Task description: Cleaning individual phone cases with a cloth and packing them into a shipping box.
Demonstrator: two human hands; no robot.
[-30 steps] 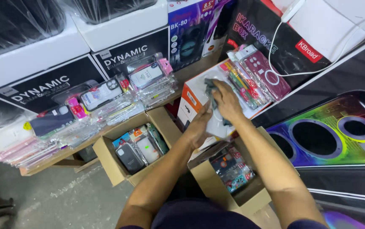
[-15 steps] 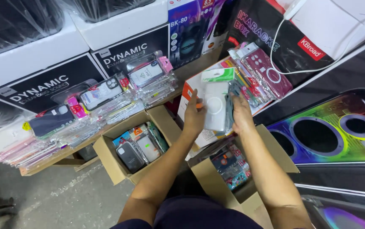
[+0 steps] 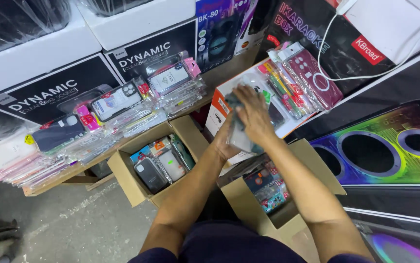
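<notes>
My left hand [image 3: 223,142] and my right hand [image 3: 252,113] both grip a stack of clear-wrapped phone cases [image 3: 240,127], held over an orange and white box [image 3: 215,113]. The right hand lies on top of the stack, the left supports it from below. Just below my hands sits an open cardboard box [image 3: 288,214] with packaged cases inside. A second open cardboard box [image 3: 133,181] with several cases stands to the left of my left forearm.
Several rows of packaged phone cases [image 3: 117,109] lie on a wooden shelf at left. A pile of red and coloured cases [image 3: 307,78] leans at right. Large speaker cartons [image 3: 49,92] stand behind. A speaker with rainbow rings [image 3: 380,151] is at right. Grey floor [image 3: 63,224] lies lower left.
The pale round-marked case that I held upright half a second ago has gone down flat onto the stack. My right hand now covers it from above.
</notes>
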